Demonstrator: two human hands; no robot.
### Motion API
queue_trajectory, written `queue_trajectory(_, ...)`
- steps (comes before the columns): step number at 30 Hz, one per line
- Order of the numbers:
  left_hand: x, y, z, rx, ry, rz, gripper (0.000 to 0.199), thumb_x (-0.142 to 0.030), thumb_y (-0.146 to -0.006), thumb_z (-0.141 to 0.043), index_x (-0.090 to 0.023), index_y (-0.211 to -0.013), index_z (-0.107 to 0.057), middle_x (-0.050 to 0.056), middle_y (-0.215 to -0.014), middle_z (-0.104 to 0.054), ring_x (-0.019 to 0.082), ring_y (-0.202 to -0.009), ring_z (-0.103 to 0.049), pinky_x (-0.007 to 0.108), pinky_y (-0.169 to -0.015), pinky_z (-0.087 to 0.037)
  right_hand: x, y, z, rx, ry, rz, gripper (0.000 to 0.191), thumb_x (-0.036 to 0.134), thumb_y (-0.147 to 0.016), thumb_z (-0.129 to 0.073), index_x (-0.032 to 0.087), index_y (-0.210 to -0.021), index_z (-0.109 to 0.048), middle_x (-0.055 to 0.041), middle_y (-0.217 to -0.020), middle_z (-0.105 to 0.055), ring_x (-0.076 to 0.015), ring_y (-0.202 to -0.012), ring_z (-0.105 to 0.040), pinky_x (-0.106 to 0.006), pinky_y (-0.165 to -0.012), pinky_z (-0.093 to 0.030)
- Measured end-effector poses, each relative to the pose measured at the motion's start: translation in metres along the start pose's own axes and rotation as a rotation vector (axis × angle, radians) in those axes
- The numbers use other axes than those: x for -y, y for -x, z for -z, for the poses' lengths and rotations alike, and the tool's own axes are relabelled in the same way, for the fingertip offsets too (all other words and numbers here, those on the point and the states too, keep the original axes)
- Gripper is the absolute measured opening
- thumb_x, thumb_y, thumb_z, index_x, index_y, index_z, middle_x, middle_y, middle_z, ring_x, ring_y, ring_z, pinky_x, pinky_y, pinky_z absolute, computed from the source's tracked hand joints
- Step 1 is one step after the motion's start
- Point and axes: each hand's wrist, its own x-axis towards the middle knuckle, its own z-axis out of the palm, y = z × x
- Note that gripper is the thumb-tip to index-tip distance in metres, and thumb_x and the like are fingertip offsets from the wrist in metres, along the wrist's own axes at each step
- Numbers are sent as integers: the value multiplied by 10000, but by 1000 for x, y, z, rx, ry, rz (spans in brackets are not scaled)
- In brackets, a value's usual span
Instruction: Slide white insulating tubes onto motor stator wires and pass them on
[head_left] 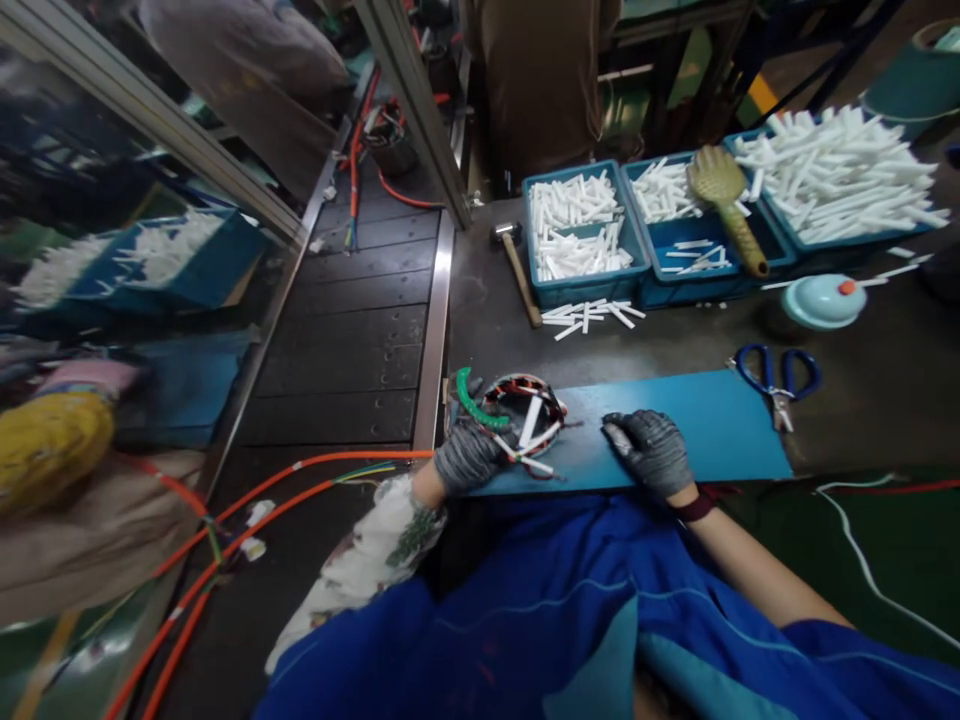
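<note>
In the head view, my left hand (pixel 471 457), in a grey knit glove, is closed on the near left side of a wound motor stator (pixel 559 412). This ring has dark and orange-red windings, with white sleeves lying across it. A green curved strip (pixel 477 402) stands out at its upper left, by my left fingers; whether they grip it too, I cannot tell. My right hand (pixel 649 450), also gloved, rests low over the blue mat (pixel 705 415), right of the stator. Its fingers are curled and pressed together; anything inside them is hidden.
Behind the mat are blue bins (pixel 589 290) of white tubes, a hammer (pixel 520 275), a scoop (pixel 726 200) and loose tubes (pixel 592 316). Scissors (pixel 778 380) lie right, near a lidded cup (pixel 823 300). A slatted conveyor (pixel 352 350) with orange cables runs left; another person (pixel 67 480) works beyond.
</note>
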Motion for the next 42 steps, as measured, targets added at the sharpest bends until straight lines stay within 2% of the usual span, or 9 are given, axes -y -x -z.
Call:
queue_trajectory(5,-1,-1,12,125,6,-386,138,-317,-899,-652,-304,-821,-765,21,-883,-757,255,-1061,-682,471,-1166,-433,0,0,1,13,-4,-20,351,393,-1037,-518,192,-991,-802,-82,-809,-746,-208,-781,-636,-338,-777,-413)
queue_trajectory(11,-3,28,16,-84,-120,-19,407,-307,-820,-765,-316,-1224,-720,51,-1234,-738,349,-1343,-549,659,-1231,-252,-2,-6,9,-9,-206,-44,374,426,-1041,-507,189,-1022,-796,-94,-904,-771,-227,-841,-681,-360,-805,-511)
queue_trajectory(15,-31,55,40,-312,79,71,234,-321,-857,-749,-263,-1083,-737,57,-1054,-771,255,-998,-719,438,-943,-581,4,-31,29,-17,-443,44,324,401,-1040,-518,228,-1182,-752,-91,-1118,-750,-240,-1054,-687,-414,-947,-554)
queue_trajectory(18,-57,47,53,-418,342,24,129,-318,-933,-689,-272,-1049,-725,27,-998,-771,193,-892,-731,337,-788,-610,13,-58,37,77,-652,219,357,384,-1038,-537,240,-1341,-660,-94,-1323,-684,-234,-1234,-635,-438,-1054,-530)
queue_trajectory(22,-77,1,45,-231,69,59,236,-401,-951,-678,-283,-1143,-745,29,-1108,-776,254,-1059,-715,559,-1189,-391,21,-84,29,267,-883,408,354,370,-1062,-487,267,-1368,-632,-76,-1372,-668,-201,-1301,-606,-428,-1120,-495)
queue_trajectory(24,-80,-18,36,-80,-59,122,281,-446,-945,-685,-281,-1161,-756,39,-1112,-778,292,-1090,-695,620,-1217,-305,23,-88,23,334,-943,406,343,390,-1074,-450,254,-1301,-668,-72,-1304,-704,-189,-1246,-641,-407,-1103,-508)
queue_trajectory(26,-79,-25,29,-1,-110,176,282,-449,-962,-662,-262,-1145,-769,60,-1111,-777,312,-1096,-680,595,-1161,-379,25,-89,18,363,-975,373,354,424,-1074,-441,235,-1249,-685,-73,-1241,-727,-189,-1205,-660,-400,-1092,-511)
queue_trajectory(37,-55,10,20,-85,126,184,289,-319,-1030,-513,-196,-1084,-769,71,-1029,-773,243,-978,-704,408,-970,-550,39,-147,38,643,-804,652,420,552,-994,-578,186,-1099,-755,-57,-1010,-736,-175,-945,-650,-330,-906,-515)
queue_trajectory(42,-51,8,15,-144,198,188,288,-342,-1031,-506,-206,-1044,-759,68,-1027,-766,236,-996,-694,410,-988,-546,48,-151,45,714,-687,629,493,619,-975,-567,174,-972,-778,-38,-889,-714,-154,-811,-580,-301,-793,-462)
